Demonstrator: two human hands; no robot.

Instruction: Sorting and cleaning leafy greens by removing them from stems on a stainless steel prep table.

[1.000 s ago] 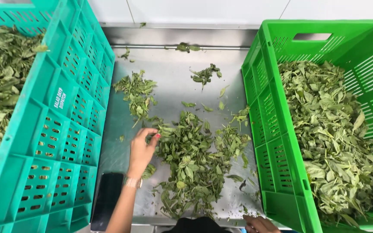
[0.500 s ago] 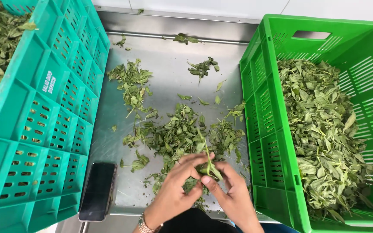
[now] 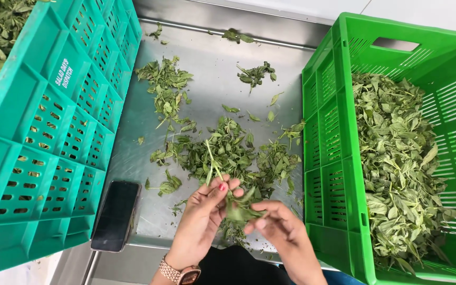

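Observation:
My left hand (image 3: 202, 214) pinches the thin stem of a leafy green sprig (image 3: 237, 207) near the front edge of a steel table (image 3: 207, 113). My right hand (image 3: 285, 233) grips the leaves of that same sprig from the right. Both hands hover just above a loose pile of green leaves (image 3: 228, 153) in the middle of the table. A watch sits on my left wrist.
A teal slatted crate (image 3: 48, 132) of leaves stands at the left, a bright green crate (image 3: 339, 158) holding many leaves at the right. A black phone (image 3: 116, 215) lies flat by the teal crate. Smaller leaf clumps (image 3: 164, 87) lie farther back.
My left hand drew back from the pile toward me and my right hand came up to meet it. Both now hold one sprig, lifted a little off the pile.

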